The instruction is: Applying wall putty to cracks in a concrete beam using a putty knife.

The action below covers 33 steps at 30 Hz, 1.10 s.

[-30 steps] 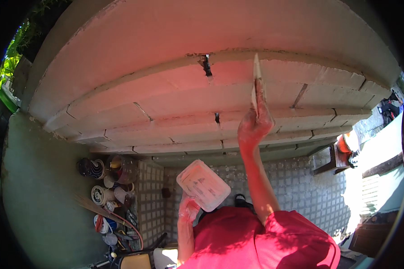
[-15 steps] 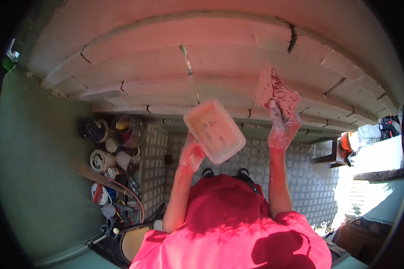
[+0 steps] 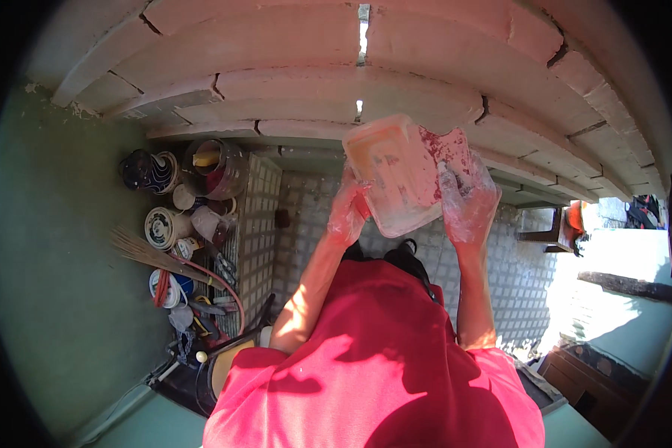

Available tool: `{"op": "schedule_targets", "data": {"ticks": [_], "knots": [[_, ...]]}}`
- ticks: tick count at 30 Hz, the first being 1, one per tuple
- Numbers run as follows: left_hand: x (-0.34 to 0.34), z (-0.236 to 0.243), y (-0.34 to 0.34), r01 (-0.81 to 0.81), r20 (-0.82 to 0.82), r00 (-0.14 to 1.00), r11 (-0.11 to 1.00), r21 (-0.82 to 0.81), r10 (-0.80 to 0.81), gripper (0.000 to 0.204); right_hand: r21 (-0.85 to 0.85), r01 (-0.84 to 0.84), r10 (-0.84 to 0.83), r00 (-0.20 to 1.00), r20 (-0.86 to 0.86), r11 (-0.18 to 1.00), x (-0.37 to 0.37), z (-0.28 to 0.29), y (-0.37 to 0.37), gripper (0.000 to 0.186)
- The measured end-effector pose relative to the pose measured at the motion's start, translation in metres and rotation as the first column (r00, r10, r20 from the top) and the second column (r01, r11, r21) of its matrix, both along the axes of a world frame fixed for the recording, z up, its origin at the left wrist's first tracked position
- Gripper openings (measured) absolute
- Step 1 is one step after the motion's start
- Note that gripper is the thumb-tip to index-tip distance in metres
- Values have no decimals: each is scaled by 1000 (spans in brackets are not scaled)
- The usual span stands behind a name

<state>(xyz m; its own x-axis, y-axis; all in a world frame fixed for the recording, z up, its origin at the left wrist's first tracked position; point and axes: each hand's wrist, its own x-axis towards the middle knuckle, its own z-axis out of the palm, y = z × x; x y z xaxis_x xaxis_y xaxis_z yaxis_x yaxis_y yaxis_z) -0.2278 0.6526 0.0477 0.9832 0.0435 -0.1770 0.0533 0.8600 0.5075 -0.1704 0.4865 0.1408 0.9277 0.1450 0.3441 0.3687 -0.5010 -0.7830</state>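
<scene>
In the middle, my left hand (image 3: pixel 349 209), smeared pale, grips a translucent rectangular plastic tub (image 3: pixel 384 175) from its left side; the tub has pale and orange residue inside. My right hand (image 3: pixel 467 201), also coated in pale compound, holds a flat putty scraper (image 3: pixel 444 149) with pinkish, red-flecked material on it. The scraper is at the tub's right rim, overlapping it in the view; whether they touch I cannot tell. Beyond both hands are pale stepped rows of blocks (image 3: pixel 291 93) with cracks and narrow gaps between them.
Several buckets (image 3: pixel 168 228), a twig broom (image 3: pixel 157 257), a hose and tools line the green wall (image 3: pixel 67 246) at left. Below lies a tiled floor (image 3: pixel 306 224). At the right stand a wooden stool (image 3: pixel 545 235) and an orange object (image 3: pixel 575 216); sunlit ground lies beyond.
My right hand has brought the scraper down from the blocks to the tub, turning its face upward. My left hand has raised the tub toward it. The view has shifted.
</scene>
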Motion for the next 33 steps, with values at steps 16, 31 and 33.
{"op": "schedule_targets", "data": {"ticks": [16, 31, 33], "knots": [[5, -11, 12, -64, 10, 998, 981, 181, 64, 60, -230, -111, 80, 987, -140, 967, -1, 1, 12, 43], [8, -25, -9, -57, -41, 997, 978, 202, 67, 53, -145, -38, 35, 999, -23, 989, -19, -20, 8, 36], [9, -23, -13, -74, -12, 997, 974, 216, 79, 53, -141, -30, 28, 999, -19, 990, -18, -21, 7, 35]]}}
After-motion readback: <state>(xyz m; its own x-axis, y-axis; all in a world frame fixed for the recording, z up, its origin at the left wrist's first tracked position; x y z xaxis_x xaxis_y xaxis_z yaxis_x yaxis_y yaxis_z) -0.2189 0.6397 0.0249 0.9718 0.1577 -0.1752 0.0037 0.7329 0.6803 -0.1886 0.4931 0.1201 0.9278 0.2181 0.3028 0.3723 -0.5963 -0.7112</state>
